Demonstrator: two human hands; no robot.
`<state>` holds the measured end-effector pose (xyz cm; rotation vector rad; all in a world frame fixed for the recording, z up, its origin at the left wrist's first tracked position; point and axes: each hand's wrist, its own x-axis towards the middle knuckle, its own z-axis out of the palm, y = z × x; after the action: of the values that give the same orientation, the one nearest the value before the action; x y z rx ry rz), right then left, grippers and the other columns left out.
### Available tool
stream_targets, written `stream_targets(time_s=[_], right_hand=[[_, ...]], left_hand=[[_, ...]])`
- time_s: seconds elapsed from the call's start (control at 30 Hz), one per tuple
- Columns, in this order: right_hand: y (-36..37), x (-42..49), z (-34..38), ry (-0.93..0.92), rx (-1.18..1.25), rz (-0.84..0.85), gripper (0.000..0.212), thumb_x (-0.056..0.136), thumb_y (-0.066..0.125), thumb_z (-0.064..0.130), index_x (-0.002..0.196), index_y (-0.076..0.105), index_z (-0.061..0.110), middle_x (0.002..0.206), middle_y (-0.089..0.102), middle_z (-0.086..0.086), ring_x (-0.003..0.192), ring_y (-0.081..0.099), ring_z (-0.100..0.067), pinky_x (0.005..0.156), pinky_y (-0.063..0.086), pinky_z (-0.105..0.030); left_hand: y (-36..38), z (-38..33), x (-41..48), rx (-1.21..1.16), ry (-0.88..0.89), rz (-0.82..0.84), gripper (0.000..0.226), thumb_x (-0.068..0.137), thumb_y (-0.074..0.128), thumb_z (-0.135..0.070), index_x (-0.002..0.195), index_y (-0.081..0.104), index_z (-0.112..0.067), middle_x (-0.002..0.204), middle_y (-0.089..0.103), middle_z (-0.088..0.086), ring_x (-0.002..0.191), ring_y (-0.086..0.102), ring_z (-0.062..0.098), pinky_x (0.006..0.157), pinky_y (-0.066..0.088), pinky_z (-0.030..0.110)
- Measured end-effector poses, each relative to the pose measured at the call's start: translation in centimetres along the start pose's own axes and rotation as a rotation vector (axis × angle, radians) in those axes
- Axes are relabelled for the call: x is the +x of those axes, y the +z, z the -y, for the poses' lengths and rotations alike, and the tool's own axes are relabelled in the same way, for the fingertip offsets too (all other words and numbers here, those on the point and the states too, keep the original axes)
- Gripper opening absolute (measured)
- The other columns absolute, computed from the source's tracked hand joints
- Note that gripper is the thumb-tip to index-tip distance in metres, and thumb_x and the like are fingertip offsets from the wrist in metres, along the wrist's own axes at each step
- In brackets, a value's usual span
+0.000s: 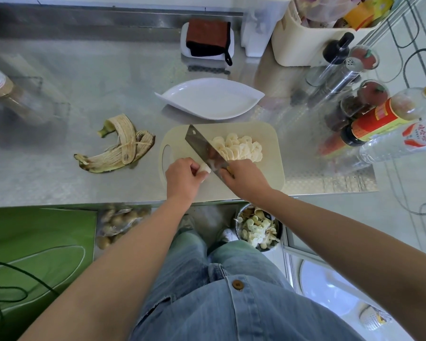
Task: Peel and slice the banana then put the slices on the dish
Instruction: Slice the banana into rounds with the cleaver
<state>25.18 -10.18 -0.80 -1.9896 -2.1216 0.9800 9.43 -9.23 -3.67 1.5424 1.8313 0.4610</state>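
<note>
One stub: our left hand (182, 175) curls round the last short pale piece of peeled banana (205, 169), at the near left of the beige plastic cutting board (268, 173).
Knife: our right hand (244, 178) is clamped on the handle of the broad steel cleaver (199, 146), whose blade stands against the stub's cut end.
Slices: a fanned heap of pale round banana slices (239, 147) lies on the board right of the blade; none is on the white leaf-shaped dish (212, 99) just behind the board.
Finger risk: we judge the stub too short to hold safely, since our fingertips sit right beside the edge and a slip would meet them.
Fruit risk: soft flesh may squash, roll away, or cling to the blade.
Transfer risk: slices carried over may slide off onto the steel bench (59, 180).
Around: the empty yellow-brown banana peel (118, 148) lies left of the board, apart from it; bottles and spice jars (379, 119) crowd the right; a brown folded cloth (207, 38) sits at the back.
In the way: we see nothing between board and dish; the bottles stand near the dish's right tip.
</note>
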Motion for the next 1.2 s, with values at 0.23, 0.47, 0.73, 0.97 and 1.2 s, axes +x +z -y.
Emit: stream_targets(time_s=[0.23,0.47,0.73,0.97,1.2], right_hand=[[-1.2,0.2,0.4,-0.013,-0.046,-0.003,0.032,0.095,0.047,0.029,0.072,0.051,0.008,0.065,0.052,-0.010,0.063,0.051,-0.030,0.055,0.035,-0.032],[-0.9,0.0,0.2,-0.016,-0.050,0.008,0.037,0.095,0.044,0.031,0.084,0.060,0.000,0.071,0.060,-0.014,0.065,0.057,-0.031,0.059,0.047,-0.038],[1.6,0.0,-0.6,0.020,-0.038,0.039,0.042,0.098,0.044,0.031,0.059,0.035,0.018,0.052,0.037,0.000,0.053,0.042,-0.024,0.054,0.032,-0.032],[0.8,0.3,-0.6,0.004,0.010,-0.022,0.038,0.096,0.043,0.037,0.078,0.059,0.008,0.061,0.052,-0.005,0.059,0.051,-0.026,0.055,0.040,-0.034],[-0.7,0.3,-0.1,-0.023,-0.012,-0.024,0.036,0.096,0.047,0.036,0.069,0.050,0.012,0.062,0.052,-0.007,0.059,0.049,-0.027,0.054,0.035,-0.032]], left_hand=[[0.1,0.0,0.0,0.007,0.001,-0.013,0.017,0.076,0.078,-0.023,0.085,0.072,-0.010,0.083,0.072,0.004,0.076,0.065,0.021,0.068,0.043,0.026],[0.1,0.1,0.0,-0.005,-0.002,-0.016,0.017,0.075,0.078,-0.024,0.084,0.072,-0.010,0.082,0.072,0.004,0.074,0.064,0.019,0.068,0.043,0.026],[-0.1,-0.2,-0.2,-0.014,-0.009,-0.008,0.013,0.076,0.078,-0.023,0.082,0.072,-0.013,0.077,0.070,0.001,0.071,0.063,0.018,0.067,0.039,0.024],[-0.1,0.0,-0.5,-0.005,0.015,-0.023,0.020,0.077,0.075,-0.029,0.089,0.070,-0.014,0.084,0.072,0.000,0.077,0.066,0.018,0.073,0.051,0.032],[-0.1,0.4,-0.7,-0.028,0.016,-0.027,0.019,0.078,0.076,-0.028,0.088,0.070,-0.013,0.082,0.072,0.001,0.076,0.066,0.019,0.075,0.053,0.038]])
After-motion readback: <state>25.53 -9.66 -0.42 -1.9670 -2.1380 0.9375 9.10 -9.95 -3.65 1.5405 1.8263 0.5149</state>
